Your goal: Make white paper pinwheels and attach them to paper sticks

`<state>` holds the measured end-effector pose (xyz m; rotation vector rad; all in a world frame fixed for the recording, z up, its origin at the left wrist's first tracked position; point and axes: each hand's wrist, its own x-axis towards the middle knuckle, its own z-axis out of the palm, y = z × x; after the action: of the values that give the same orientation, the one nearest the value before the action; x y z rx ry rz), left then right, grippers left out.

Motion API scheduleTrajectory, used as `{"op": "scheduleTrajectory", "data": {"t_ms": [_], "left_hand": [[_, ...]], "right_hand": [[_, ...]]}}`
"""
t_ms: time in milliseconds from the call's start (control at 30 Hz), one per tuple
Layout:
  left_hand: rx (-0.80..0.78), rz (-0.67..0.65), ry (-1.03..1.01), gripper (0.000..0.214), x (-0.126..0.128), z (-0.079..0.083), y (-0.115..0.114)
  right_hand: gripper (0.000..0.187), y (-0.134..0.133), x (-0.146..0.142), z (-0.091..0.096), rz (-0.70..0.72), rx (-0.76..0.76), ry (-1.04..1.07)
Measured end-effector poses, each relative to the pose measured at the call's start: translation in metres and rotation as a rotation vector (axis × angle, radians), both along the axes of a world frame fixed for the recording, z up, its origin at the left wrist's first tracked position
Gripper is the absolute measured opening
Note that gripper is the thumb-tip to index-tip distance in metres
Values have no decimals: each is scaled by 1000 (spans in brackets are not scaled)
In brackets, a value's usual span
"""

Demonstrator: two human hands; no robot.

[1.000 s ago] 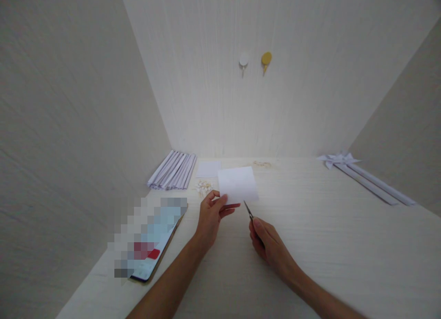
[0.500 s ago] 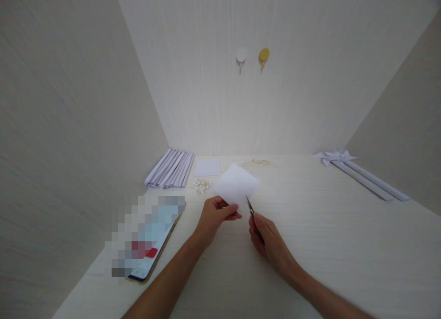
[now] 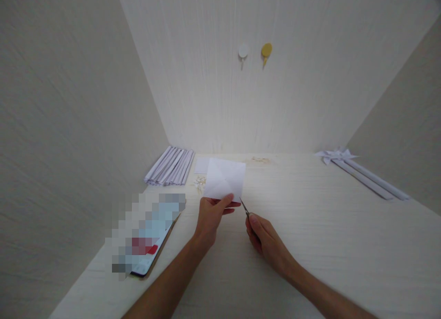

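Observation:
A square sheet of white paper [image 3: 225, 177] with diagonal crease lines is pinched by its near edge in my left hand [image 3: 214, 215], thumb on top and fingers beneath. My right hand [image 3: 263, 236] is wrapped around a pair of small scissors [image 3: 244, 207]. Their blades look closed and point up and left, with the tip close to the paper's near right corner. Whether the tip touches the paper I cannot tell. The scissors' handles are mostly hidden inside my right hand.
A phone [image 3: 160, 236], partly pixelated, lies at the left. Rolled paper sticks [image 3: 170, 166], another white paper [image 3: 201, 165] and small whitish pieces [image 3: 199, 183] sit behind. Paper strips [image 3: 368, 179] with a folded paper shape [image 3: 336, 156] lie far right. Two hooks [image 3: 266, 50] are on the wall.
My left hand has turned the paper from a diamond position to a squarer one and shifted it left. The scissors have moved slightly left with my right hand.

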<state>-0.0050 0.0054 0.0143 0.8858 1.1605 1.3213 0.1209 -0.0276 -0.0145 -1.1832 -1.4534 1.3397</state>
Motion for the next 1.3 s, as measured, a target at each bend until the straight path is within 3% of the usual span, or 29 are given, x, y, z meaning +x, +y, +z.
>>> {"op": "scheduleTrajectory", "data": {"t_ms": [1300], "left_hand": [[-13, 20, -88, 16, 7, -1, -3]], "right_hand": [[39, 3, -1, -3, 5, 28, 26]]}}
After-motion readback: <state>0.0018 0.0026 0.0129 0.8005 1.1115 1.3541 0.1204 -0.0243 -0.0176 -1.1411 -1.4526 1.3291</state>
